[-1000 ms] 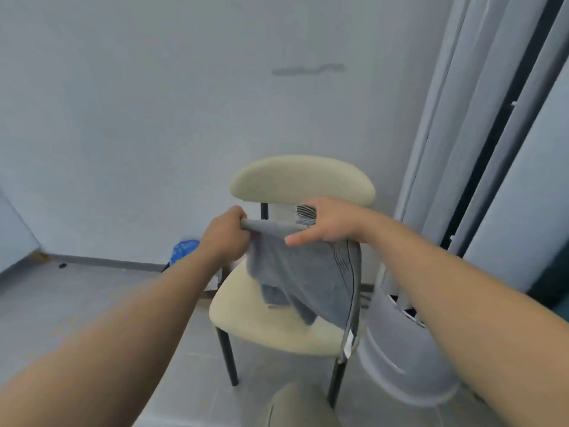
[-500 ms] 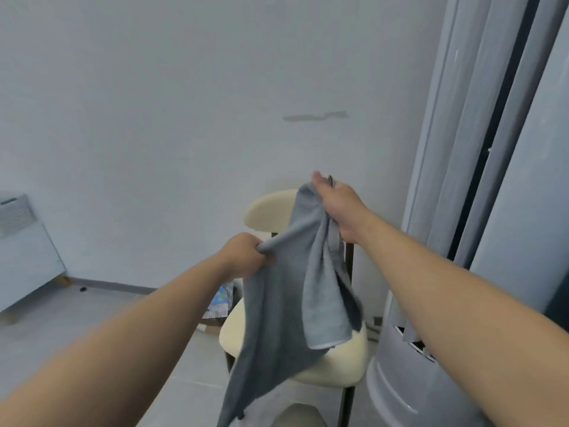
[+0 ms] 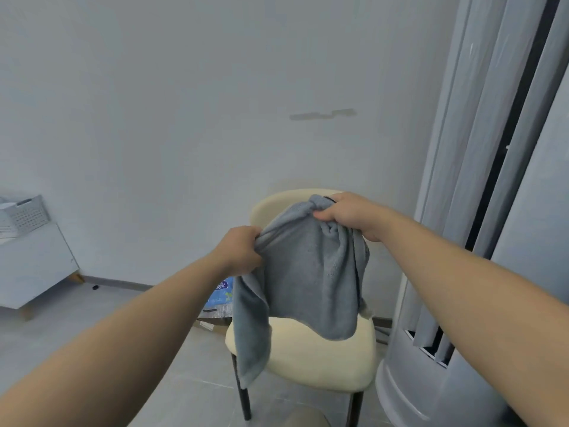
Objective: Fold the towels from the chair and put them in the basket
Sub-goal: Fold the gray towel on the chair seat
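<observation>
Towel (image 3: 311,272), grey and soft, hangs in the air in front of the cream chair (image 3: 323,362), held up by both hands along its upper edge. The left hand (image 3: 240,251) has its fingers curled round a bunched fold at the towel's left side, and from that grip a long strip drops past the front left corner of the seat. The right hand (image 3: 348,214) is higher and further back, level with the chair's backrest (image 3: 264,208), its thumb and fingers clamped on a gathered corner. Between the two hands the cloth sags in a broad panel whose lower hem hangs above the seat cushion. Grey curtains (image 3: 480,180) fall at the right, and a low white cabinet (image 3: 34,266) carrying a perforated white bin (image 3: 27,212) stands at the far left.
</observation>
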`<state>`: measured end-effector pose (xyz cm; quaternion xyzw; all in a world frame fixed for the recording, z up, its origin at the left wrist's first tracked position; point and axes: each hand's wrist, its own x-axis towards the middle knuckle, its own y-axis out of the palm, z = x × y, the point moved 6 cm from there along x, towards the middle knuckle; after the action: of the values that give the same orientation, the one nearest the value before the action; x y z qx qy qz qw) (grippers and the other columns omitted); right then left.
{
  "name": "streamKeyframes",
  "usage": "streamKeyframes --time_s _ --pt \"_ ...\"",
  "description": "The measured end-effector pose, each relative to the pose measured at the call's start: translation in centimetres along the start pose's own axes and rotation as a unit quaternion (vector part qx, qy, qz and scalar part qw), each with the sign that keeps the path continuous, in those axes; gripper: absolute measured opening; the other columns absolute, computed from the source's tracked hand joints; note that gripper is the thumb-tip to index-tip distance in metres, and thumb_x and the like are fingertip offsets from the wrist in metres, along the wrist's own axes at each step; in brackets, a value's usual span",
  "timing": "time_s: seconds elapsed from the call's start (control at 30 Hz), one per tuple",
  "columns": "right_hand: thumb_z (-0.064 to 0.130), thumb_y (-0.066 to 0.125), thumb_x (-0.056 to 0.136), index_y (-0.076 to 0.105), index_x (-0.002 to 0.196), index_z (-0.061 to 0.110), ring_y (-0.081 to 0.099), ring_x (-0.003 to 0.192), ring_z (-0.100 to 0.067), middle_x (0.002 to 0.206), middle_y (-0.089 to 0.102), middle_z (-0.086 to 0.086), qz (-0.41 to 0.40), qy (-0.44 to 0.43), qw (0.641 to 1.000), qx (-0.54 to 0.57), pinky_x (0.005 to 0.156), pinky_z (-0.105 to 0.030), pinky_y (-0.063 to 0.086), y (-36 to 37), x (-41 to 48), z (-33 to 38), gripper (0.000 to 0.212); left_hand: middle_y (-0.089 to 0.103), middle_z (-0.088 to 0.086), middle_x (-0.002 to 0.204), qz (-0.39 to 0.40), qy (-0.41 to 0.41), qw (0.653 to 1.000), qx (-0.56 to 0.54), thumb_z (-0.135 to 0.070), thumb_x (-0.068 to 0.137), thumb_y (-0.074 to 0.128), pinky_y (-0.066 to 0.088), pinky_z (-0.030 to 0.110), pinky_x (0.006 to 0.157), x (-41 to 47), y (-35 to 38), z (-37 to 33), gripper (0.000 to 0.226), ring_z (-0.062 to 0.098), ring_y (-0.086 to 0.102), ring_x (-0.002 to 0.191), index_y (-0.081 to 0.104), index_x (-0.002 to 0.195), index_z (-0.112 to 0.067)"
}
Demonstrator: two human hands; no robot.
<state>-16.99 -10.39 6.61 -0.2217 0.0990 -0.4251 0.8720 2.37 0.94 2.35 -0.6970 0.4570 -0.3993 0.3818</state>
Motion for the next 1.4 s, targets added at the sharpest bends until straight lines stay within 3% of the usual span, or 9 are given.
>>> streamKeyframes --time_s 0.2,0.37,0.57,0.73,0.93,1.1,1.27,1.33,1.4 --pt "0.024 0.053 0.096 0.064 0.089 0.015 0.067 0.067 -0.022 0.079 0.067 -0.006 -0.183 0.023 0.982 0.039 0.073 -0.033 0.052 -2.6 1.2 -2.5 0.016 0.059 0.0 0.082 -0.001 -0.024 1.0 0.002 -0.008 0.07 0.062 0.037 0.029 0.058 0.0 -0.1 1.4 0.019 0.02 0.053 0.077 0.053 0.086 -0.012" --pt "0.041 0.045 0.097 0.061 0.113 0.006 0.063 0.096 -0.033 0.107 0.064 -0.012 -0.283 0.086 0.955 0.033 0.084 -0.037 0.051 -4.5 1.9 -5.7 0.042 0.06 -0.001 0.088 0.04 -0.026 0.998 0.04 -0.011 0.073 0.057 0.047 0.034 0.065 -0.6 -0.2 2.7 0.021 0.02 0.056 0.081 0.051 0.091 -0.02" --pt "0.019 0.04 0.103 0.048 0.128 -0.002 0.053 0.115 -0.037 0.125 0.055 -0.021 -0.294 0.175 0.939 -0.021 0.096 -0.042 0.045 -5.5 2.4 -8.3 0.033 0.061 0.002 0.093 0.017 -0.043 0.995 0.084 -0.013 0.083 0.048 0.049 0.037 0.074 -0.5 -1.0 3.7 0.017 0.024 0.056 0.088 0.058 0.096 -0.019" --pt "0.017 0.047 0.1 0.051 0.124 -0.001 0.053 0.09 -0.032 0.107 0.056 -0.019 -0.289 0.196 0.936 -0.036 0.073 -0.034 0.042 -5.8 2.7 -9.6 0.031 0.063 0.008 0.087 -0.021 -0.064 0.993 0.099 -0.009 0.086 0.039 0.049 0.034 0.07 -0.4 -1.9 4.3 0.019 0.028 0.058 0.083 0.058 0.087 -0.013" --pt "0.01 0.047 0.097 0.051 0.122 -0.002 0.058 0.103 -0.035 0.109 0.058 -0.019 -0.278 0.226 0.931 -0.07 0.074 -0.033 0.039 -6.0 2.9 -10.3 0.028 0.055 0.006 0.088 -0.039 -0.088 0.984 0.147 -0.008 0.076 0.056 0.045 0.036 0.064 -0.3 -2.3 4.6 0.02 0.03 0.055 0.082 0.052 0.095 -0.014" --pt "0.035 0.036 0.105 0.054 0.126 -0.001 0.058 0.09 -0.033 0.118 0.057 -0.022 -0.275 0.257 0.921 -0.098 0.059 -0.03 0.036 -6.4 2.9 -10.8 0.046 0.058 0.004 0.125 -0.094 -0.036 0.989 0.111 -0.014 0.096 0.038 0.048 0.039 0.092 0.2 -2.5 4.4 0.041 0.028 0.055 0.116 0.061 0.129 -0.02" --pt "0.033 0.046 0.101 0.051 0.123 0.003 0.049 0.079 -0.027 0.129 0.05 -0.021 -0.246 0.275 0.914 -0.169 0.051 -0.03 0.028 -6.3 2.9 -11.7 0.038 0.062 0.006 0.084 -0.096 -0.076 0.991 0.06 -0.017 0.096 0.042 0.039 0.032 0.064 0.9 -2.3 4.4 0.023 0.028 0.058 0.084 0.061 0.086 -0.01" --pt "0.041 0.045 0.101 0.05 0.124 0.003 0.043 0.068 -0.024 0.129 0.05 -0.022 -0.237 0.261 0.915 -0.198 0.05 -0.031 0.023 -6.3 3.2 -11.8 0.044 0.058 0.004 0.076 -0.097 -0.092 0.99 0.044 -0.028 0.101 0.042 0.035 0.032 0.059 1.1 -2.2 4.5 0.031 0.025 0.054 0.075 0.053 0.076 -0.012" --pt "0.043 0.046 0.101 0.043 0.133 0.001 0.053 0.083 -0.03 0.134 0.047 -0.024 -0.237 0.248 0.918 -0.2 0.058 -0.03 0.034 -6.2 3.3 -11.7 0.052 0.055 0.002 0.069 -0.099 -0.101 0.988 0.055 -0.043 0.101 0.043 0.034 0.032 0.055 1.2 -2.2 4.3 0.043 0.021 0.052 0.068 0.049 0.07 -0.013"
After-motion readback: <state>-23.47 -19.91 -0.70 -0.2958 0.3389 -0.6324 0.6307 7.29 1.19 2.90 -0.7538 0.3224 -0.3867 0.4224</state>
